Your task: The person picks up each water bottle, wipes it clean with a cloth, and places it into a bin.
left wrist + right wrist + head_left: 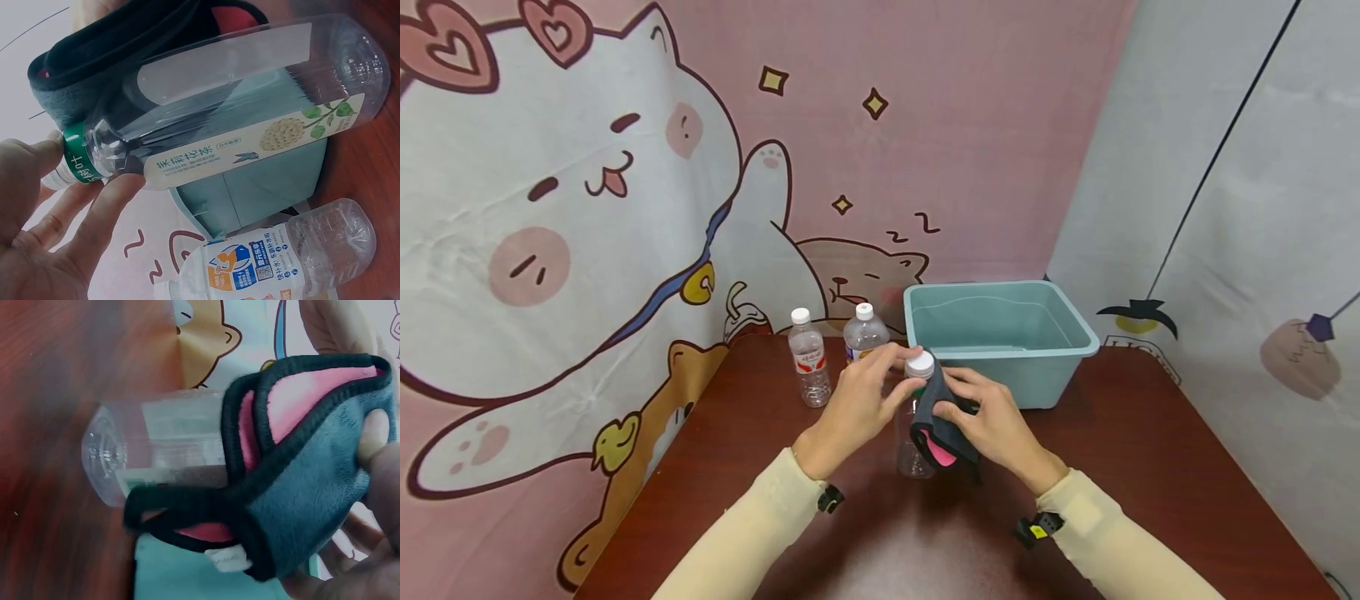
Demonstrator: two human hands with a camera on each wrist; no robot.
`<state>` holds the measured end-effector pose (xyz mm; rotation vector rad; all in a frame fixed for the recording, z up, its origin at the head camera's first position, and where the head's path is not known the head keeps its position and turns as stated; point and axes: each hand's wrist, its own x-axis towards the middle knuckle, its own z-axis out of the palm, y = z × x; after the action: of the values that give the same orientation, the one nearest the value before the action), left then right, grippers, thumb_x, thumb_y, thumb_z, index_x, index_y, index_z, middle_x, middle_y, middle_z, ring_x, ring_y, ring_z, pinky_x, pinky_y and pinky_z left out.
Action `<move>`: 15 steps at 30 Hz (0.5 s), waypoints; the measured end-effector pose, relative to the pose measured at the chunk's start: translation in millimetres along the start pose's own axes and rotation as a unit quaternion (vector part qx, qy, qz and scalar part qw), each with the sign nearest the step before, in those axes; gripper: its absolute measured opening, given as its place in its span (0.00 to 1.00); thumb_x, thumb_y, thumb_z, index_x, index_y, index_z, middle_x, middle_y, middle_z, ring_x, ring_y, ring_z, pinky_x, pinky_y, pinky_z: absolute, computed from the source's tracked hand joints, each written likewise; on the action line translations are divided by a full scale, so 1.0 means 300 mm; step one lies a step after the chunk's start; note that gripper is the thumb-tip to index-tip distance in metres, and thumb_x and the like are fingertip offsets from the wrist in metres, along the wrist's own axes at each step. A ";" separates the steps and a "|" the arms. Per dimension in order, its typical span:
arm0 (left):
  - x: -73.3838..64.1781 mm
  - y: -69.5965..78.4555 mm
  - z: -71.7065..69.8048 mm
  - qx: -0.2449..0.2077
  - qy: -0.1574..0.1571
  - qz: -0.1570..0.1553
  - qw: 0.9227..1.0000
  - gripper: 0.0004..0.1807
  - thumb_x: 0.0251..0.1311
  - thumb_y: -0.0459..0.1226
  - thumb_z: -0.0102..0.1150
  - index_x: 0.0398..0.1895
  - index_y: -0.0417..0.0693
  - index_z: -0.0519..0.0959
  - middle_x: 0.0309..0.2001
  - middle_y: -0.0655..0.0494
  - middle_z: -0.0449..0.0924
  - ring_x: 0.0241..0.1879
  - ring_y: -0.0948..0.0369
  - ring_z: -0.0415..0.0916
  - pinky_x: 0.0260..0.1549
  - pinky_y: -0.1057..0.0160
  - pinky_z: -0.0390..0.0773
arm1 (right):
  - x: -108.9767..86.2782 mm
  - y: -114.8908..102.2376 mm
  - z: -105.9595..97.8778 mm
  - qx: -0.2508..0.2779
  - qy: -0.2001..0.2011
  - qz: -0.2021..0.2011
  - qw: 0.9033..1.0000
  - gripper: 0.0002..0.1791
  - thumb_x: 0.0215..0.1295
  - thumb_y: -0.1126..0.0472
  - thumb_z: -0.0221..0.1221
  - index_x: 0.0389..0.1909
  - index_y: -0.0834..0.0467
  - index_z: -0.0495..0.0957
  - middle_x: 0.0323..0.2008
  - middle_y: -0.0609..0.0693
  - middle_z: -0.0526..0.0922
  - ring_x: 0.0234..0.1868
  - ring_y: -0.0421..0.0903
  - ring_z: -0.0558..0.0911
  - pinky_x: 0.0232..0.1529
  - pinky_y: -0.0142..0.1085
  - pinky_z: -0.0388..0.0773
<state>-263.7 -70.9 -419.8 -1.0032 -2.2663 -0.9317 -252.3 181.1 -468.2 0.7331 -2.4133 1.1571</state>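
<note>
My left hand (859,393) grips a clear plastic bottle (250,134) around its neck, just below the white cap (921,363). The bottle stands on the table, with a green neck band and a white label bearing a flower picture. My right hand (1000,418) pinches a folded dark grey cloth (306,469) with black edging, a pink inner side and a small white tag (228,557). This cloth lies against the right side of the bottle's neck and upper body and hides part of it in the head view.
Behind my left hand stand a small bottle with a red label (809,362) and a wider bottle (865,333) with a blue and orange label, both white-capped. A light teal plastic bin (1037,379) sits at the table's back right, near a printed fabric backdrop (970,150).
</note>
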 end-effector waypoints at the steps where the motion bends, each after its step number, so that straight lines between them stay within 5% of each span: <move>1: 0.000 0.001 -0.001 -0.001 0.001 0.002 1.000 0.23 0.78 0.42 0.77 0.69 0.46 0.83 0.59 0.51 0.92 0.55 0.59 0.95 0.57 0.61 0.95 | 0.001 -0.001 -0.006 -0.010 0.000 -0.007 1.000 0.33 0.72 0.57 0.79 0.75 0.60 0.85 0.69 0.55 0.91 0.70 0.58 0.92 0.65 0.50 0.94; 4: 0.000 0.001 -0.004 -0.003 0.001 0.003 1.000 0.24 0.76 0.41 0.79 0.68 0.46 0.83 0.58 0.51 0.92 0.53 0.58 0.95 0.55 0.59 0.96 | 0.001 -0.001 -0.022 -0.029 0.002 -0.020 0.999 0.31 0.68 0.59 0.81 0.70 0.62 0.89 0.61 0.55 0.94 0.62 0.56 0.95 0.57 0.52 0.96; 10: 0.002 0.000 -0.005 0.005 -0.002 -0.011 1.000 0.23 0.75 0.43 0.80 0.66 0.48 0.83 0.58 0.52 0.95 0.48 0.58 0.96 0.48 0.57 0.96 | -0.037 0.046 -0.033 -0.050 -0.027 -0.017 0.998 0.19 0.64 0.61 0.84 0.55 0.58 0.97 0.46 0.47 0.95 0.43 0.40 0.91 0.41 0.31 0.90; 15: 0.011 0.005 -0.011 -0.001 0.000 -0.016 1.000 0.24 0.73 0.42 0.82 0.65 0.49 0.84 0.54 0.52 0.96 0.47 0.57 0.95 0.47 0.55 0.97 | -0.071 0.110 -0.002 -0.059 -0.068 -0.034 0.995 0.16 0.61 0.62 0.86 0.50 0.56 0.98 0.44 0.45 0.95 0.39 0.32 0.87 0.39 0.29 0.88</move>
<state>-264.0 -71.1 -415.0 -0.9708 -2.2873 -0.9465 -254.8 205.4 -499.1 0.8754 -2.5209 0.9585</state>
